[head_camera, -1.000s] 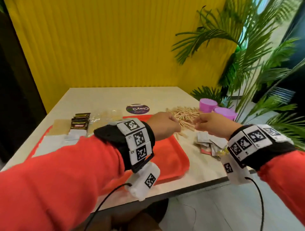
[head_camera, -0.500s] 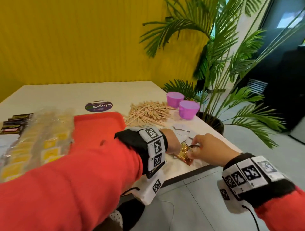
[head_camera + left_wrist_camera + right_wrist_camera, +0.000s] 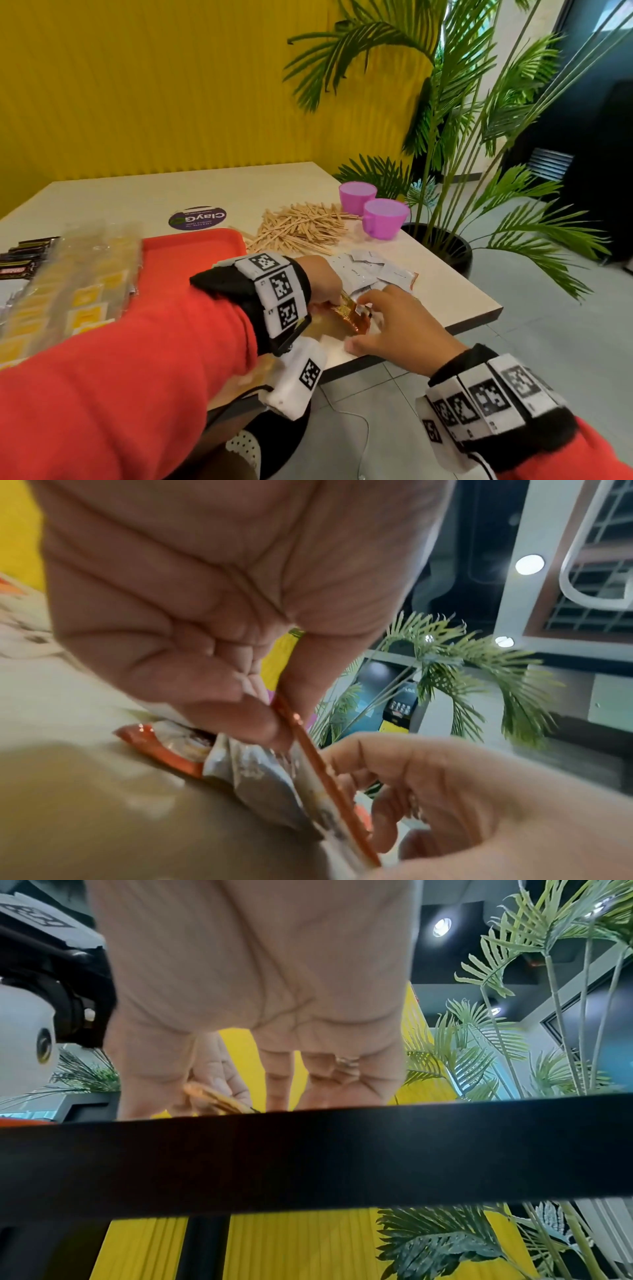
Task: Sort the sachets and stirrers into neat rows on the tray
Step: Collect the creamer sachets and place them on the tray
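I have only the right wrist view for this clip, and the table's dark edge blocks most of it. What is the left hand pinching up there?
Observer: The left hand pinches a copper-orange sachet by its edge, over the table's near corner.
Operator: Is the right hand on it too?
Observer: The right hand touches the same sachet with its fingertips. I cannot tell whether it has a grip.
Operator: Anything on the tray?
Observer: Rows of yellow sachets lie on the red tray.
Operator: And the stirrers?
Observer: The wooden stirrers sit in a loose pile on the table, off the tray.
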`<state>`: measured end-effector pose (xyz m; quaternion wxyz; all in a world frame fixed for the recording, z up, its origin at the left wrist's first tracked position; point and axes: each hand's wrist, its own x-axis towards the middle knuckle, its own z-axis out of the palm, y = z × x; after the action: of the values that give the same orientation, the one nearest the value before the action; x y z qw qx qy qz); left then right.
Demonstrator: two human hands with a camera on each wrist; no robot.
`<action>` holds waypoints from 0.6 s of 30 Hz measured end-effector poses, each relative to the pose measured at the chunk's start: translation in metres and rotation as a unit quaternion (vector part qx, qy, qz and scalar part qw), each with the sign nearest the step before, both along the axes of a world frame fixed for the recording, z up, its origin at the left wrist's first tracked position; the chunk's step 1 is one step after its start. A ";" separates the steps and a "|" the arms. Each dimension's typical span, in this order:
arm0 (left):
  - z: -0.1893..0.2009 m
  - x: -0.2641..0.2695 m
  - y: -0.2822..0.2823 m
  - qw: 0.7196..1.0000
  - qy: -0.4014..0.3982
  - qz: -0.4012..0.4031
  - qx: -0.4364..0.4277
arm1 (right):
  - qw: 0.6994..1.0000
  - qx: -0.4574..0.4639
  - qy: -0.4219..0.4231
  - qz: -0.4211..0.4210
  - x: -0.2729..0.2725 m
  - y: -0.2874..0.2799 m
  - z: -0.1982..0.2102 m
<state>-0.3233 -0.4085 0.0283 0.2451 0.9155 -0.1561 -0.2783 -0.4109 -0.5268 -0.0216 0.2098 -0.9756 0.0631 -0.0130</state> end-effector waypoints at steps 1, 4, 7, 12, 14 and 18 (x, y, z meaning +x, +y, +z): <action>0.002 0.001 0.002 1.000 0.016 0.001 -0.001 | 1.000 0.008 -0.020 0.007 -0.001 0.001 0.000; 0.003 0.006 0.010 0.997 0.064 0.030 -0.041 | 0.995 0.021 -0.098 0.007 0.001 0.001 0.003; 0.007 0.003 0.015 0.985 0.096 0.077 -0.122 | 0.980 0.057 -0.188 -0.016 0.004 -0.002 0.012; 0.014 -0.007 0.014 0.982 0.003 -0.028 -0.187 | 0.973 0.093 -0.213 -0.003 0.007 -0.006 0.031; 0.015 -0.013 0.013 0.976 -0.014 -0.090 -0.198 | 0.974 0.097 -0.204 0.009 0.008 -0.006 0.037; 0.006 -0.017 0.005 0.973 -0.031 -0.077 -0.217 | 0.975 0.092 -0.204 -0.007 0.011 -0.010 0.043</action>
<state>-0.3404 -0.4037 0.0343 0.4106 0.8339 -0.2901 -0.2276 -0.4002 -0.5365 0.0212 0.3073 -0.9283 0.0267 -0.2076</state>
